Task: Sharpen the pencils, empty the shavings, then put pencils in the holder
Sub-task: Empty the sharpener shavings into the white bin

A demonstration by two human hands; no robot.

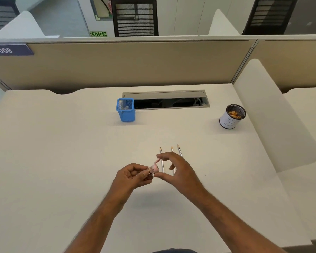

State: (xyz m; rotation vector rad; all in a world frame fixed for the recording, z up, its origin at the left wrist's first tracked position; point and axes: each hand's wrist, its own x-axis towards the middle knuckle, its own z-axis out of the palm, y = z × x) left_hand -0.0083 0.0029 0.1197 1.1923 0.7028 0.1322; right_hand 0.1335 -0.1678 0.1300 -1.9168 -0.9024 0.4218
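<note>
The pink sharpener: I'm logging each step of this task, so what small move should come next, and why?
Probably carry the pink sharpener, held in the left hand, to the white cup and tip it out. The three pencils on the desk already show points, that cup already holds shavings, and the right hand seems to hold its lid open.

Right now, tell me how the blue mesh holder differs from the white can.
The blue mesh holder is square and sits mid-desk by the cable hatch; the white can is round, far right. The can holds orange shavings; the holder holds none. Both stand upright with open tops.
</note>
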